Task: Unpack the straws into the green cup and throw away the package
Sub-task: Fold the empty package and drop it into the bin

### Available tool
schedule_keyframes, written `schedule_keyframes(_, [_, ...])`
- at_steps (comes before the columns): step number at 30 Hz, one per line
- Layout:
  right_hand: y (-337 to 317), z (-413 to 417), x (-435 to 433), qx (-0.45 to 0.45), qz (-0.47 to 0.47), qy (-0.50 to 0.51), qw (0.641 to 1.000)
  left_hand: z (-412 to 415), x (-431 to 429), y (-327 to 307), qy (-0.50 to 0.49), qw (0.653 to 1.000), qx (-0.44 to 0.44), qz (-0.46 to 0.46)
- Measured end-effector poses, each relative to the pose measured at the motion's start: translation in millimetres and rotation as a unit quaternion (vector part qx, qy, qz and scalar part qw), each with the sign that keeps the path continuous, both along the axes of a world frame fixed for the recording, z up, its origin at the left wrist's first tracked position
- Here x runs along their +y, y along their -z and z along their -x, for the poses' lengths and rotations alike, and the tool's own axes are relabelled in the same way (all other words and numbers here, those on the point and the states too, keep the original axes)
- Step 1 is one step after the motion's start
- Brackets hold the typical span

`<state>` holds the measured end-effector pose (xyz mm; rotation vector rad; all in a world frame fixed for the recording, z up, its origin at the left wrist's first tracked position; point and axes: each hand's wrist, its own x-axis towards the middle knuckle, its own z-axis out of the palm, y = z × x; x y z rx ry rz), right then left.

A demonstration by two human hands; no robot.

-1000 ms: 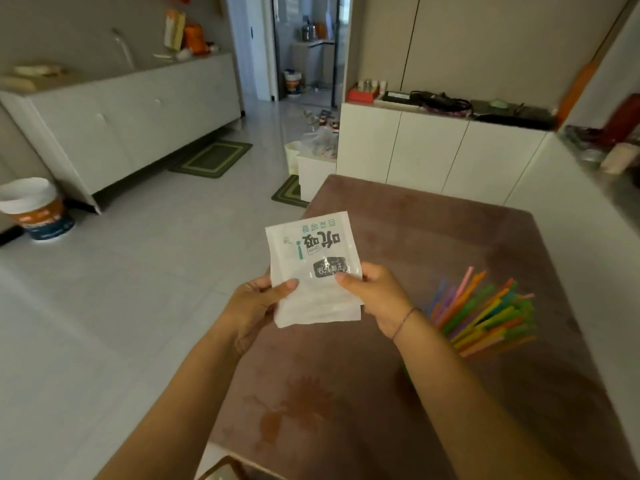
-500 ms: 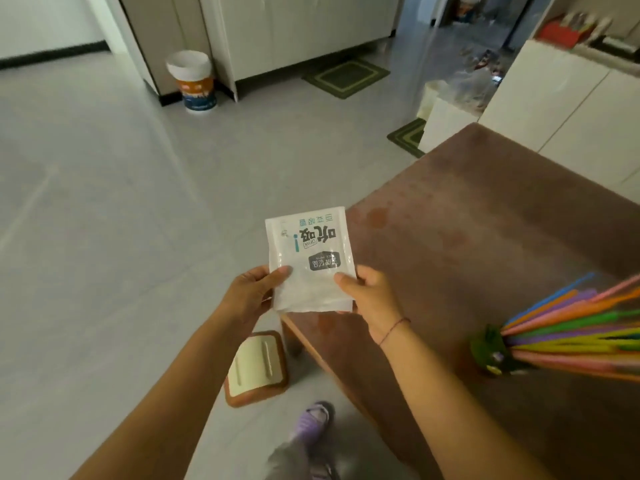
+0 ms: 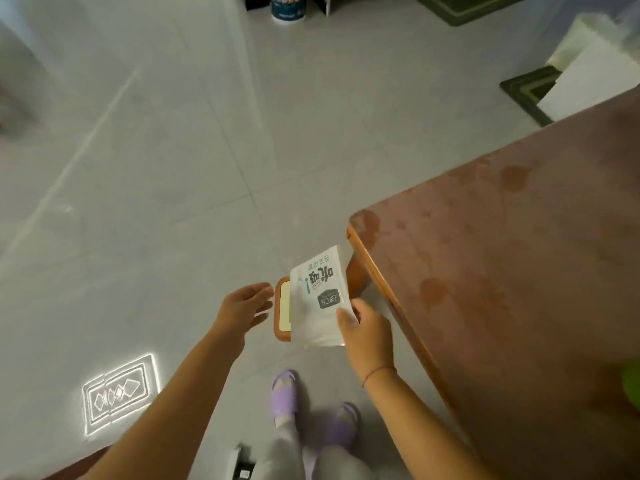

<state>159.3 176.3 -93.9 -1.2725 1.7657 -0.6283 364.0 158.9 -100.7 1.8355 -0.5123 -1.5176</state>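
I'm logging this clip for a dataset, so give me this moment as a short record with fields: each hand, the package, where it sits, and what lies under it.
right hand: grips the white plastic package by its lower right corner
left hand: open, beside the package, not touching it
package position: off the brown wooden table, above the floor
below package: orange-rimmed bin with cream lid, lid looks shut

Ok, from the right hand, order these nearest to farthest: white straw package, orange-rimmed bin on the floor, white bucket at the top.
1. White straw package: held in the right hand.
2. Orange-rimmed bin: just left, behind the package.
3. White bucket: far up the floor.
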Motion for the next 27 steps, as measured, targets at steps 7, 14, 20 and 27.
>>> schedule_keyframes(7, [132,-6,-3,0.126,-0.114,0.048,0.984,-25,8,117,0.026,0.996,-0.024,-0.078])
schedule_keyframes(14, [238,7,-36,0.22,-0.129,0.043,0.966,-18,0,221,0.057,0.993,-0.05,-0.094])
schedule_keyframes(20, [302,-6,-64,0.242,-0.123,0.019,0.962,-9,-4,282,0.054,0.991,-0.056,-0.111])
schedule_keyframes(27, [361,-28,-86,0.255,-0.153,-0.026,0.955,-4,-13,328,0.041,0.992,-0.072,-0.097])
